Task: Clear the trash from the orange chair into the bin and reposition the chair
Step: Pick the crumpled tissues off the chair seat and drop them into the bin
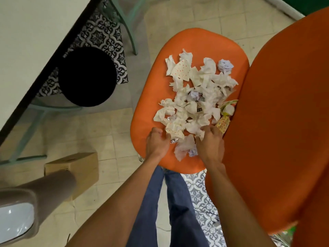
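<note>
**Gathering the first handful from the chair seat**

The orange chair (151, 97) fills the centre and right of the frame, its backrest (276, 122) rising along the right edge. A pale table (26, 32) takes the upper left. The round black bin (87, 76) stands on the floor at centre left, near the chair but apart from it, and a cardboard box (74, 166) sits lower left.

The trash (194, 97), mostly crumpled tissue and paper, lies spread over the middle of the seat and up against the backrest. None of it appears cleared yet.

The left hand (157, 142) and right hand (211, 143) are at the bottom edge of the pile, fingers curled into the paper and gripping pieces of it.

To do this well, I would draw the loose edges inward and bunch them between both hands before lifting, since light tissue sheds easily on the way to the bin. The yellow wrapper (222, 123) wedged against the backrest and the small foil scrap (173, 139) by the left hand look likely to be missed, so they need a separate pinch.
</note>
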